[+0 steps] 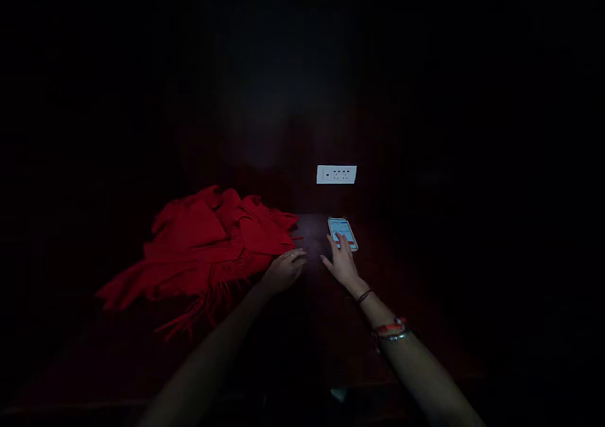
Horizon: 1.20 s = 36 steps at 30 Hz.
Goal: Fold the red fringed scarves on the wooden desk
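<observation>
A smartphone [339, 227] with a lit screen lies flat on the dark tabletop [312, 234]. My right hand [341, 260] reaches over its near end, fingers spread, with the fingertips on or just above the screen. To the left, a red fringed scarf [208, 238] is heaped in loose folds, its tassels trailing toward me. Beside the scarf's right edge rests my left hand [285, 270], its fingers loosely bent and nothing visible in them. Whether that hand touches the cloth is hard to make out in the dim light.
A white socket panel [336, 175] is set in the dark surface behind the phone. The table's front edge [293, 394] shows faintly near the bottom. A small pale object [339, 394] lies there, too dim to name. Darkness hides the surroundings.
</observation>
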Tool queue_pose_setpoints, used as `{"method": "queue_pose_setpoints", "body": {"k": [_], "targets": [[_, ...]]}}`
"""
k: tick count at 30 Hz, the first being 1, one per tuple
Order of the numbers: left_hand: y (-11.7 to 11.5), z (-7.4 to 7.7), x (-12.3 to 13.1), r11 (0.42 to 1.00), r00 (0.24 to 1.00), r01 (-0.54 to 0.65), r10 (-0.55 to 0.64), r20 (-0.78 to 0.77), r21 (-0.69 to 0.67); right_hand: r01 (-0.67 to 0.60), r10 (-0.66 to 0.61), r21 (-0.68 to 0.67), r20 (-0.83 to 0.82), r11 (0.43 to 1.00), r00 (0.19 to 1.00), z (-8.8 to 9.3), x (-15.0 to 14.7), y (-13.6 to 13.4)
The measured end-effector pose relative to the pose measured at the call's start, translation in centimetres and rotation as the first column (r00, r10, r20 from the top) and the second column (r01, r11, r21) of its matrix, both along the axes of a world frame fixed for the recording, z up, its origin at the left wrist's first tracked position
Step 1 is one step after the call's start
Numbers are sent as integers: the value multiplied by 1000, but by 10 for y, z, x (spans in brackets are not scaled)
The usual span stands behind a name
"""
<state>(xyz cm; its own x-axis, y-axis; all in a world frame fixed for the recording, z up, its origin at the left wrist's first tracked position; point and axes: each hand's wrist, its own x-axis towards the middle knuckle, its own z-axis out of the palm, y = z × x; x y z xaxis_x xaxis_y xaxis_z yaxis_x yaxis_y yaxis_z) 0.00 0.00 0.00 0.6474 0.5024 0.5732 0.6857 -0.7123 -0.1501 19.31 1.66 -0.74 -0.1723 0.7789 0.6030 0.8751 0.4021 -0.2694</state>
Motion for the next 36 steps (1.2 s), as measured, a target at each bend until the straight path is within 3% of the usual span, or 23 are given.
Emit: {"method": "queue_pose_setpoints", "body": {"k": [3, 5, 9, 12, 18, 20, 22, 25, 28, 31, 36], "targets": [[-5, 17, -10, 987, 986, -143, 136, 96, 70, -79, 80, -57, 14, 995, 997, -10, -19, -3], [-8, 27, -19, 949, 942, -299, 276, 193, 102, -122, 122, -85, -3, 989, 992, -13, -32, -4], [-8, 35, -37, 764, 722, -641, 570, 391, 70, -202, 193, -83, -100, 976, 976, -10, -61, 4], [-2, 30, -45, 671, 621, -741, 672, 403, 25, -234, 222, -47, -180, 971, 958, -5, -83, 16], [7, 17, -47, 645, 613, -764, 710, 345, 30, -355, 327, -101, -222, 929, 919, -4, -107, 30], [7, 18, -46, 651, 622, -758, 701, 349, 41, -399, 362, -71, -304, 914, 881, -2, -107, 30], [5, 20, -45, 659, 627, -750, 687, 369, 48, -422, 367, -10, -475, 907, 800, 2, -104, 30], [3, 24, -44, 671, 632, -739, 662, 402, 56, -426, 315, 39, -734, 904, 602, 10, -91, 32], [3, 24, -44, 685, 643, -726, 645, 412, 60, -387, 242, 41, -839, 921, 488, 15, -74, 35], [5, 23, -42, 709, 664, -703, 626, 409, 56, -384, 236, 25, -825, 923, 514, 14, -59, 31], [6, 22, -38, 768, 712, -639, 579, 398, 26, -393, 262, -49, -668, 918, 696, 7, -57, 13]]}}
